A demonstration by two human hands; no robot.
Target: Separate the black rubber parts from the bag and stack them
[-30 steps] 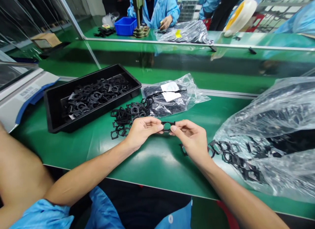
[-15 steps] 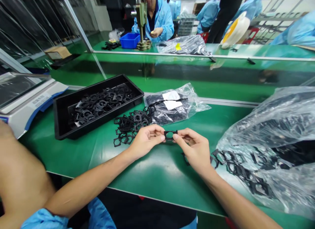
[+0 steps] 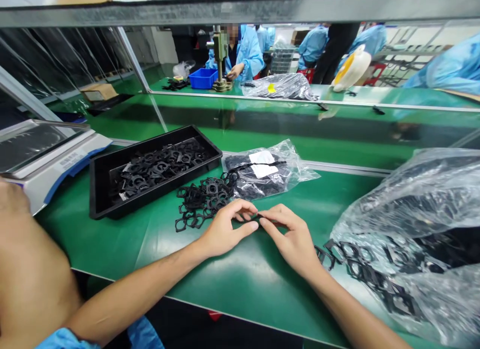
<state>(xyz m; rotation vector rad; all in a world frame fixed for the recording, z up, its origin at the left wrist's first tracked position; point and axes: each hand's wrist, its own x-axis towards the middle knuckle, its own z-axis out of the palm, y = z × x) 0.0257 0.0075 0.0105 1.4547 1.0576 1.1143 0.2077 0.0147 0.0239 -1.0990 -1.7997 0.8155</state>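
Between my two hands is a small black plastic frame [image 3: 256, 217], turned nearly edge-on, so its round opening is hardly visible. My right hand [image 3: 294, 239] pinches its right end between thumb and fingertips. My left hand [image 3: 227, 230] is curled about its left side, thumb below and fingers above, partly hiding it. Just beyond my left hand lies a loose pile of similar black frames [image 3: 202, 196] on the green table [image 3: 225, 284]. More black frames [image 3: 369, 269] lie to the right of my right hand, at the mouth of a large clear plastic bag [image 3: 435, 194].
A black tray [image 3: 161, 191] full of frames stands at left, beside a scale [image 3: 56, 161]. A clear bag with a white label [image 3: 262, 164] lies behind the pile. Another person's bare arm [image 3: 33, 269] is at the left edge. Co-workers in blue sit across the table.
The black frame has turned from face-on to nearly edge-on between my fingers. My view has tilted up, showing a shelf edge above. The person opposite has lowered a hand beside the press.
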